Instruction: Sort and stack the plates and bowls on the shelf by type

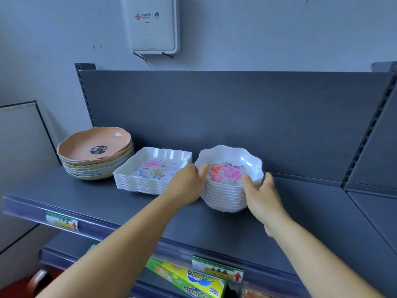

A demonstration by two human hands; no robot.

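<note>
Three stacks stand on the dark grey shelf [90, 196]. At the left is a stack of round pastel plates [94, 153] with an orange one on top. In the middle sits a stack of square white floral dishes [150, 171]. To the right is a stack of wavy-rimmed white floral bowls [227, 175]. My left hand [189, 186] grips the bowl stack's left side, thumb over the top rim. My right hand [262, 194] grips its right side, thumb inside the top bowl.
The shelf's back panel [236, 117] rises behind the stacks, with a slotted upright [365, 136] at the right. Price labels [62, 221] hang on the front rail. A lower shelf holds a green and yellow box [193, 278]. A white device [152, 24] is fixed to the wall above.
</note>
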